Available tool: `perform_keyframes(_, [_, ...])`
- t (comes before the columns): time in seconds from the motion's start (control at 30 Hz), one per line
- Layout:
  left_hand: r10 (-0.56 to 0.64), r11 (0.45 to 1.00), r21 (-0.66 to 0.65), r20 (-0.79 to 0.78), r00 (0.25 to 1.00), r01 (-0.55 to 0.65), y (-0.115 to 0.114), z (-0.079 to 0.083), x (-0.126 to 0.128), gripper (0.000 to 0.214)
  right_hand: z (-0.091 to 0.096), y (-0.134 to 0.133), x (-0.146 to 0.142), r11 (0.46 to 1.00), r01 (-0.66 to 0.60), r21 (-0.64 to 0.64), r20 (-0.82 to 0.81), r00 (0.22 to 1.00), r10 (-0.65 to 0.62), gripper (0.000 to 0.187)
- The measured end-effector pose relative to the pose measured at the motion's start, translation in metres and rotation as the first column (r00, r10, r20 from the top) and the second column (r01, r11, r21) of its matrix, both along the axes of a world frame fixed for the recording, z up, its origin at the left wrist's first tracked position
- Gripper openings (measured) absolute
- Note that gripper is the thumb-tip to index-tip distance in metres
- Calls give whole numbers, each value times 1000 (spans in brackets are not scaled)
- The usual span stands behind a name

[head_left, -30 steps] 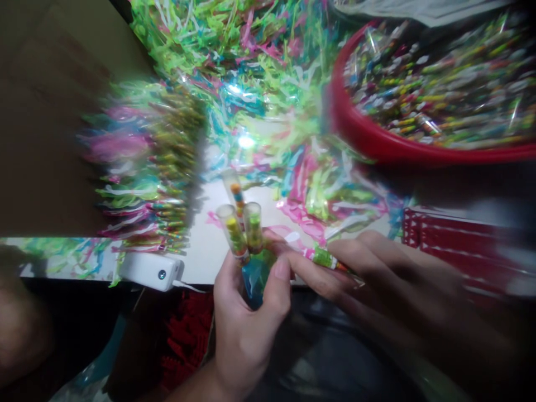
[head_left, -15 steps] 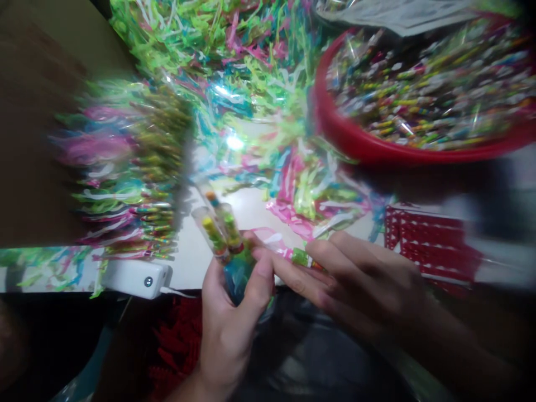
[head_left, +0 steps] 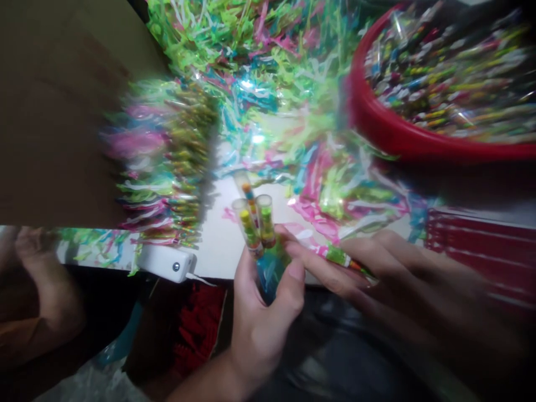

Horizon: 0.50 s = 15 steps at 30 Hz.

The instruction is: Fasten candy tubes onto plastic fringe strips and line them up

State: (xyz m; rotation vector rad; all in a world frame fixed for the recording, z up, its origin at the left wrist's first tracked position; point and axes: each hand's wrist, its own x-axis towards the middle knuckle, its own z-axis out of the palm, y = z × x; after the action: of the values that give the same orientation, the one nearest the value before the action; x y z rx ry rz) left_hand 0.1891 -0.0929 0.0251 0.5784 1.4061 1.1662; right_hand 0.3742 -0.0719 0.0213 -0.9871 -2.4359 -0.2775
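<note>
My left hand is closed around a small bundle of clear tubes filled with coloured pieces, their open-looking ends pointing up and away. Blue plastic film bunches at the tubes' lower ends, under my thumb. My right hand, blurred, is beside it with fingers curled over another filled tube, which has green and red pieces and pink-and-white film at its left end. The right fingertips reach close to the bundle; whether they touch it I cannot make out.
A red basin of filled tubes stands at the right. Coloured plastic strips cover the back of the table. Tasselled tubes lie stacked on brown cardboard at left. A white power bank sits near the edge; another person's arm is at left.
The view has shifted left, so things appear further right, and another person's arm has come into sight at left. Both hands keep much the same grip on the tubes.
</note>
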Motion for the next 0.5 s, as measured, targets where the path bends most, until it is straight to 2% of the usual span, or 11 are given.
perform_keyframes(0.1, [75, 997, 5, 55, 996, -76, 2, 3, 4, 38, -7, 1, 2, 997, -70, 16, 28, 997, 69, 45])
perform_keyframes(0.17, [97, 995, 8, 70, 993, -98, 3, 4, 7, 37, -9, 0, 2, 999, -54, -7, 30, 998, 54, 49])
perform_keyframes(0.3, [45, 999, 0, 68, 997, -45, 4, 1, 6, 32, -9, -2, -1, 1000, -10, 4, 7, 1000, 10, 45])
perform_keyframes(0.43, [-7, 1000, -3, 80, 997, 7, 5, 2, 4, 32, -7, 0, 1, 997, -77, 6, 91, 993, 76, 43])
perform_keyframes(0.5, [8, 999, -34, 86, 996, -5, 6, 5, 5, 34, -7, 1, 3, 995, -102, 2, 119, 988, 101, 47])
